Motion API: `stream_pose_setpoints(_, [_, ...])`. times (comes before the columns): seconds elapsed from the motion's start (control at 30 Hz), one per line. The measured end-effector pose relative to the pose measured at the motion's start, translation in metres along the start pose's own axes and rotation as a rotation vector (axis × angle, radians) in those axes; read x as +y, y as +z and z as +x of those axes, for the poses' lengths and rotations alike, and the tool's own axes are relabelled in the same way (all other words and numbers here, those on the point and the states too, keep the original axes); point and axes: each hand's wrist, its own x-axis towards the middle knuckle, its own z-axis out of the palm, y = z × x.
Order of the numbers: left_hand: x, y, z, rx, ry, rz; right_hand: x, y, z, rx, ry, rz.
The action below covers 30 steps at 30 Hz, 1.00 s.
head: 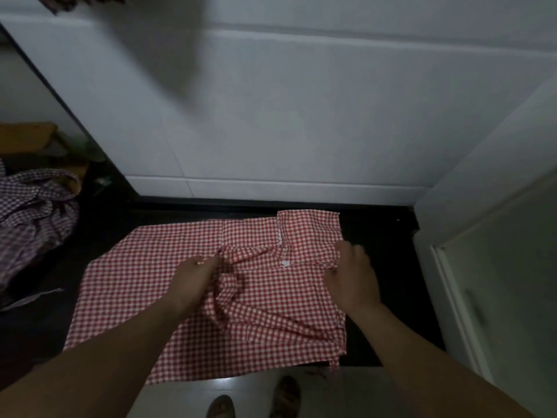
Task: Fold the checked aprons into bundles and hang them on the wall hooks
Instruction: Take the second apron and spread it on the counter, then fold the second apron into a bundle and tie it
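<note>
Red checked apron (156, 285) matt woven cloth; counter (388, 267) glossy black; wall tiles (301, 116) smooth.

Checked apron (126, 297) is spread on the counter (391, 251). Left of it on the counter a second apron (33, 218) is heaped. Behind it the tiled wall (301, 116) is set; before it, below, two feet (253, 399) are seen.

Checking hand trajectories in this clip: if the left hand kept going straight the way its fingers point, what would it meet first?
The left hand points up-right over the red checked apron. It would probably first meet the bunched folds just beyond its fingertips, though depth is unclear.
</note>
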Motion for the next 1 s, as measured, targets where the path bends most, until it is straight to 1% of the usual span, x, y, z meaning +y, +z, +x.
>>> stream_pose_setpoints(0.03, [-0.005,-0.004,0.0,-0.028,0.014,0.074,0.003,0.001,0.006,-0.066,-0.055,-0.074])
stream_pose_setpoints(0.07, [-0.01,-0.008,0.0,-0.042,0.019,0.149,0.004,0.002,0.011,-0.169,-0.104,-0.141])
stream_pose_setpoints(0.1, [-0.014,-0.011,-0.001,-0.04,0.025,0.21,0.004,0.005,0.015,-0.289,-0.134,-0.202])
stream_pose_setpoints(0.13, [-0.017,-0.012,0.0,0.001,0.029,0.307,0.004,0.007,0.017,-0.369,-0.151,-0.255])
stream_pose_setpoints(0.17, [-0.02,-0.013,0.0,0.073,0.079,0.456,0.003,0.009,0.018,-0.372,-0.162,-0.28])
stream_pose_setpoints(0.2, [-0.022,-0.013,-0.002,0.15,0.182,0.614,0.0,0.011,0.017,-0.317,-0.173,-0.28])
stream_pose_setpoints(0.23, [-0.022,-0.012,-0.004,0.21,0.331,0.721,-0.004,0.013,0.014,-0.247,-0.191,-0.263])
stream_pose_setpoints(0.27, [-0.017,-0.008,-0.009,0.218,0.473,0.79,-0.012,0.014,0.011,-0.196,-0.223,-0.24])
stream_pose_setpoints(0.3, [-0.014,-0.003,-0.011,0.156,0.588,0.853,-0.019,0.017,0.007,-0.178,-0.254,-0.22])
stream_pose_setpoints(0.33, [-0.01,0.003,-0.013,0.052,0.675,0.934,-0.025,0.021,0.003,-0.186,-0.278,-0.21])
stream_pose_setpoints(0.37, [-0.009,0.01,-0.013,-0.058,0.718,1.015,-0.03,0.025,-0.002,-0.218,-0.288,-0.215])
stream_pose_setpoints(0.43, [-0.021,0.017,-0.006,-0.213,0.675,1.156,-0.032,0.037,-0.008,-0.307,-0.283,-0.253])
stream_pose_setpoints(0.5, [-0.039,0.01,0.007,-0.251,0.582,1.256,-0.022,0.041,-0.007,-0.371,-0.255,-0.298])
stream_pose_setpoints(0.53, [-0.05,0.001,0.012,-0.249,0.54,1.28,-0.018,0.043,-0.005,-0.395,-0.26,-0.318])
stream_pose_setpoints(0.57, [-0.057,-0.009,0.015,-0.234,0.534,1.285,-0.015,0.043,-0.002,-0.412,-0.263,-0.33])
stream_pose_setpoints(0.63, [-0.064,-0.027,0.012,-0.191,0.607,1.27,-0.015,0.039,0.002,-0.417,-0.269,-0.328])
stream_pose_setpoints(0.7, [-0.066,-0.037,0.005,-0.189,0.689,1.259,-0.023,0.034,0.0,-0.325,-0.326,-0.3])
stream_pose_setpoints(0.73, [-0.067,-0.04,0.001,-0.216,0.703,1.271,-0.027,0.034,-0.003,-0.304,-0.372,-0.305])
stream_pose_setpoints(0.8, [-0.068,-0.04,-0.006,-0.311,0.626,1.291,-0.034,0.039,-0.01,-0.377,-0.444,-0.334])
stream_pose_setpoints(0.83, [-0.07,-0.042,-0.01,-0.348,0.58,1.272,-0.039,0.043,-0.014,-0.426,-0.444,-0.35])
stream_pose_setpoints(0.87, [-0.069,-0.044,-0.011,-0.349,0.575,1.229,-0.042,0.046,-0.016,-0.427,-0.421,-0.349])
stream_pose_setpoints(0.9, [-0.067,-0.049,-0.012,-0.312,0.598,1.169,-0.047,0.048,-0.016,-0.376,-0.404,-0.342])
stream_pose_setpoints(0.93, [-0.067,-0.056,-0.013,-0.248,0.613,1.1,-0.055,0.047,-0.015,-0.287,-0.412,-0.336])
stream_pose_setpoints(0.97, [-0.068,-0.065,-0.016,-0.161,0.598,1.025,-0.065,0.046,-0.017,-0.203,-0.444,-0.33])
stream_pose_setpoints(1.0, [-0.074,-0.079,-0.018,-0.05,0.547,0.957,-0.078,0.047,-0.02,-0.141,-0.486,-0.306])
